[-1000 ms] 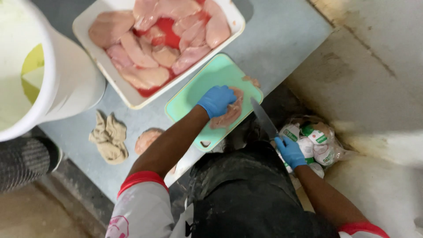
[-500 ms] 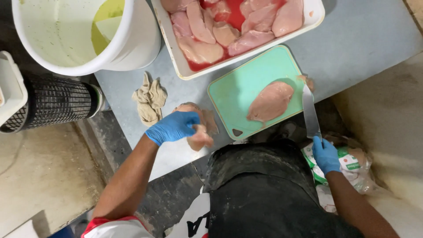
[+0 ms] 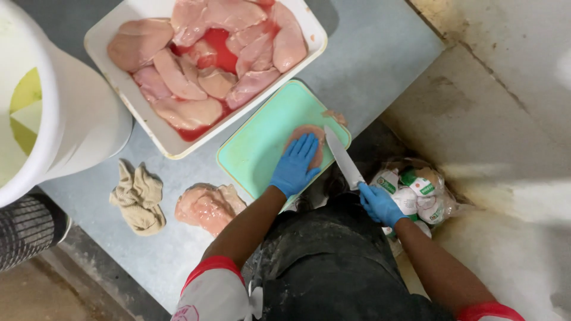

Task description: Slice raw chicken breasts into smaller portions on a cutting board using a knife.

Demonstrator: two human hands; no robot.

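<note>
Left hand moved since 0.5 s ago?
Yes. The left hand went from the meat pile on the table onto the fillet on the cutting board.

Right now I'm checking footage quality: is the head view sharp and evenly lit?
Head view: mostly sharp at the left hand on the meat piece and the knife in the right hand; bright glare washes out the wall at right; the bucket is cut off and looks stretched at the frame edge.

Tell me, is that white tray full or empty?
Nearly full: the white tray holds many raw pink chicken pieces lying in red liquid, covering most of its floor.
</note>
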